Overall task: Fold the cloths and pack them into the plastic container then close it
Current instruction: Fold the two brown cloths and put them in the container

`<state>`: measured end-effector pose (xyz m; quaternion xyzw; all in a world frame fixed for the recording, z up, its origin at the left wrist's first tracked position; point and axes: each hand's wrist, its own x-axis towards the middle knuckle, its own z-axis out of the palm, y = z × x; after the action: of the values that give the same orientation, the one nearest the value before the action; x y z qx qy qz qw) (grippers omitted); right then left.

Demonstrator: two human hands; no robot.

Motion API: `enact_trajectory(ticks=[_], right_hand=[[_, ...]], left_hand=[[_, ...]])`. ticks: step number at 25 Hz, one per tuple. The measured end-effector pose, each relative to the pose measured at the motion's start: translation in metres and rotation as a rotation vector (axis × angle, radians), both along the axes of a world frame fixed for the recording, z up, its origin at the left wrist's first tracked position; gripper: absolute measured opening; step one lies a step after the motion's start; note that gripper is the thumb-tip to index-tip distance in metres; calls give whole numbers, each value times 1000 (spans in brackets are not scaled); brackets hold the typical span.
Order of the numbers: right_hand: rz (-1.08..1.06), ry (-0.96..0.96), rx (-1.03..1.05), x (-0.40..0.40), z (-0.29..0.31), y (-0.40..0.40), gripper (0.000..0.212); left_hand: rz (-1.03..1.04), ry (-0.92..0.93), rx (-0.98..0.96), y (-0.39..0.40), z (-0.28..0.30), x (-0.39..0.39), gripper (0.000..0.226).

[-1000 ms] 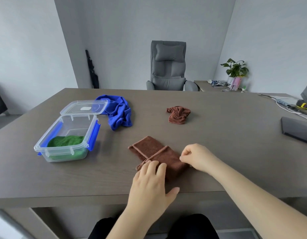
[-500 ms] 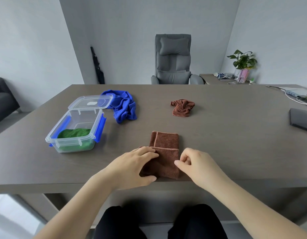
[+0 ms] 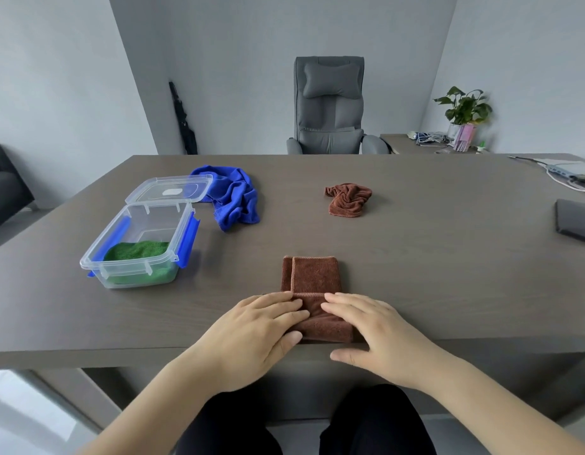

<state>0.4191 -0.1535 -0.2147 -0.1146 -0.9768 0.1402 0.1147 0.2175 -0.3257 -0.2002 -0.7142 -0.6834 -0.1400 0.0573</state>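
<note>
Both hands lie flat and open, palms down, on the near end of the brown cloth point(image 3: 312, 292), gripping nothing. The left hand point(image 3: 258, 333) covers the cloth's near left corner, its fingers pointing inward; the right hand point(image 3: 376, 333) covers the near right corner, its thumb stretched along the tabletop's near edge. Their fingertips stop a little apart over the cloth's middle. This looks like pressing: the spread palms flatten the folded layers so that the crease holds and the bundle stays compact enough for packing.

The cloth sits at the middle of the tabletop's point(image 3: 432, 274) near edge, folded into a narrow rectangle running away from the person, with a hemmed edge crossing it just beyond the fingers and a lower layer showing along its left side.

Toward the left edge stands the container point(image 3: 133, 244), open, a folded green cloth point(image 3: 136, 251) filling its near end and leaving room behind. Its blue side latches are swung out. The lid point(image 3: 171, 192) lies just behind it, resting partly on the blue cloth point(image 3: 235, 201), which is heaped unfolded. A second brown cloth point(image 3: 348, 203) lies crumpled nearer the far edge, well apart from everything. So one cloth is packed, one nearly folded, and two wait.
</note>
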Motion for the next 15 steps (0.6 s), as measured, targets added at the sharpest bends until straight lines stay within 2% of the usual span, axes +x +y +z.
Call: enact_trajectory(ticks=[4,6,8,11,13,15], right_hand=[[-30,188,-230,2,6,-2,34],[-95,173,-333,-1,13,-3,23],[-182,149,-368,-7,20,-1,15],[-318,148,-355,-22,30,2,25],[-398,122,-338,-35,36,5,33],[-467,84,-291,-48,38,9,38]], left_hand=[[-59,-186,53,-3,2,8,47],[1,-259,47,-1,1,8,51],[102,-385,108,4,-4,7,39],[265,-663,215,18,-6,6,17],[397,-690,235,31,-4,4,20],[514,-663,228,44,0,3,33]])
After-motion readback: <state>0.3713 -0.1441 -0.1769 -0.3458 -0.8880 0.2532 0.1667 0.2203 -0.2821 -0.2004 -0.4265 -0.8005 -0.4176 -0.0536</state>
